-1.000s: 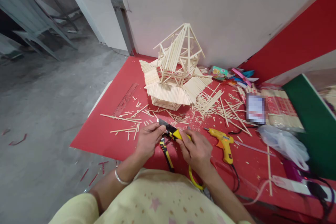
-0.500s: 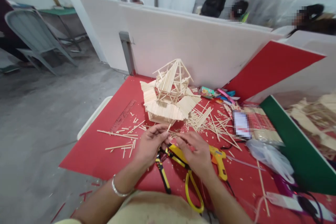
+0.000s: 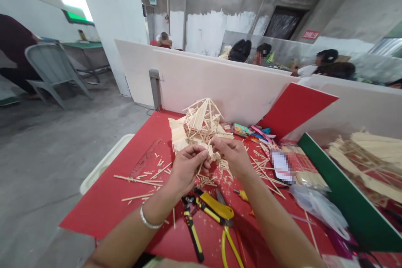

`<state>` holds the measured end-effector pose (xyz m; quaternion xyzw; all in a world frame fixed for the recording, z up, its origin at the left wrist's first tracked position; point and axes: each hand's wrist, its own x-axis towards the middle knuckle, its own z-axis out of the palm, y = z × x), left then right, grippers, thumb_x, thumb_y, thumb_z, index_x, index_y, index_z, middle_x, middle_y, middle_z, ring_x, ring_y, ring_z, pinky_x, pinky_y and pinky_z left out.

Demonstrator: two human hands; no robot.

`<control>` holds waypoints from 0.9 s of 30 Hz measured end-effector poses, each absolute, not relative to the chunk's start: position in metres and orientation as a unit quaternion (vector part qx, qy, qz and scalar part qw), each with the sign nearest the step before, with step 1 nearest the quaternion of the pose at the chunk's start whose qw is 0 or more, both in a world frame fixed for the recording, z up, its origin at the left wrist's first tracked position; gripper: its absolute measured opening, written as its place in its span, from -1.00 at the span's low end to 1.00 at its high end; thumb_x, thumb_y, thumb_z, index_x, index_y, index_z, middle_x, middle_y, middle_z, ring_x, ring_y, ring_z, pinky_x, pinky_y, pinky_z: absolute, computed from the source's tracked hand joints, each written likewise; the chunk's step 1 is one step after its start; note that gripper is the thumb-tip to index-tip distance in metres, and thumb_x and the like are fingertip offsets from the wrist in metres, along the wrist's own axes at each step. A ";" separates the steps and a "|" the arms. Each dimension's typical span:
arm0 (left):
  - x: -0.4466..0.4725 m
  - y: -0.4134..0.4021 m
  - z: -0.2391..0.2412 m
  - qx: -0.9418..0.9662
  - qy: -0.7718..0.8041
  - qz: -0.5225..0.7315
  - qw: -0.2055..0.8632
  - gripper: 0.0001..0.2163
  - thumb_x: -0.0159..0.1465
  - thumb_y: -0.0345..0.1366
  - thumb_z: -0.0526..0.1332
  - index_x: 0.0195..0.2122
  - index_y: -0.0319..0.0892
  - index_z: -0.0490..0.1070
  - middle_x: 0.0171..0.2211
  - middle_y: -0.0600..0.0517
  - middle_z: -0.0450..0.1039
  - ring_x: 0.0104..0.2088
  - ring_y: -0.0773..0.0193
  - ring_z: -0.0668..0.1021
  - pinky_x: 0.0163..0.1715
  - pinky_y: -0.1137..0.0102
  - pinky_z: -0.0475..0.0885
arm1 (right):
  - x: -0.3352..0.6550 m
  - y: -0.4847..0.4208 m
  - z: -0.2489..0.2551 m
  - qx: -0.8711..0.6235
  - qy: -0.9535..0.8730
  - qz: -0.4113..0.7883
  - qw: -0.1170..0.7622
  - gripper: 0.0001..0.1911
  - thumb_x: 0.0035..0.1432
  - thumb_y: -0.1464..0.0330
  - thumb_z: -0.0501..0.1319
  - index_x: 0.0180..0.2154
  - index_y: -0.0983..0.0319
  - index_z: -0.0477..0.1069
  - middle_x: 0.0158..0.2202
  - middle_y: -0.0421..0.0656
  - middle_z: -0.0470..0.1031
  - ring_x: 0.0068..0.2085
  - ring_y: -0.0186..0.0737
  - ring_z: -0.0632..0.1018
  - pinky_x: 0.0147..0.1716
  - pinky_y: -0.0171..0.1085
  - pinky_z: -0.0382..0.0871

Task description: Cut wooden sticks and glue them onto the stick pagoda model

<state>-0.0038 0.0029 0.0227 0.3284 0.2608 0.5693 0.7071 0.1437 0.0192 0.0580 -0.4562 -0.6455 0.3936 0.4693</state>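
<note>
My left hand [image 3: 191, 165] is closed, with thumb and forefinger pinching a thin wooden stick [image 3: 209, 145]. At the stick's upper end, the fingertips of my right hand [image 3: 234, 155] press together, and the exact contact is hard to see. Just beyond both hands stands a small house model [image 3: 204, 121] of pale sticks, with a peaked open frame on top and slatted roofs below; my hands cover part of its front. Nearer my body lie black-and-yellow pliers [image 3: 192, 228], a yellow-handled cutter [image 3: 216, 205] and another tool with yellow handles [image 3: 228, 243].
Loose sticks [image 3: 266, 171] and scraps litter the red tabletop [image 3: 106, 201]. A ruler [image 3: 146, 157] lies left; a phone [image 3: 282, 166], plastic bag [image 3: 318, 209] and green board [image 3: 342, 192] are right. My right forearm mostly hides the glue gun [image 3: 241, 194]. White panels [image 3: 194, 75] stand behind; people sit beyond.
The view has tilted upward. My right hand has risen beside the left fingertips, and both hands now overlap the model's front. The glue gun has become mostly covered by my right forearm.
</note>
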 end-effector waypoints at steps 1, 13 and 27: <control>-0.002 0.003 0.024 0.324 0.264 0.568 0.709 -0.77 0.05 -0.29 0.41 -0.36 -0.26 0.41 -0.56 0.07 0.45 -0.59 0.39 0.48 -0.62 0.51 0.41 | 0.144 0.022 0.058 -0.452 -0.648 0.399 0.466 -0.72 0.10 0.14 0.25 -0.40 0.23 0.53 -0.48 -0.22 0.48 -0.42 -0.31 0.44 -0.39 -0.32 0.30; 0.012 0.034 0.013 0.277 0.318 0.584 0.693 -0.70 0.00 -0.21 0.43 -0.33 -0.24 0.41 -0.49 0.08 0.45 -0.63 0.42 0.48 -0.71 0.54 0.39 | 0.152 0.082 0.070 -0.469 -0.662 0.265 0.521 -0.52 0.03 0.14 0.30 -0.02 0.17 0.40 -0.20 -0.15 0.54 -0.43 -0.38 0.40 -0.42 -0.32 0.30; 0.024 0.063 0.028 0.248 0.329 0.599 0.686 -0.70 -0.01 -0.22 0.43 -0.41 -0.25 0.35 -0.52 0.11 0.41 -0.74 0.57 0.29 -0.86 0.62 0.03 | 0.157 0.127 0.087 -0.445 -0.677 0.366 0.458 -0.58 -0.16 0.16 0.41 -0.51 0.18 0.19 -0.63 -0.35 0.23 -0.62 -0.46 0.23 -0.66 -0.38 0.11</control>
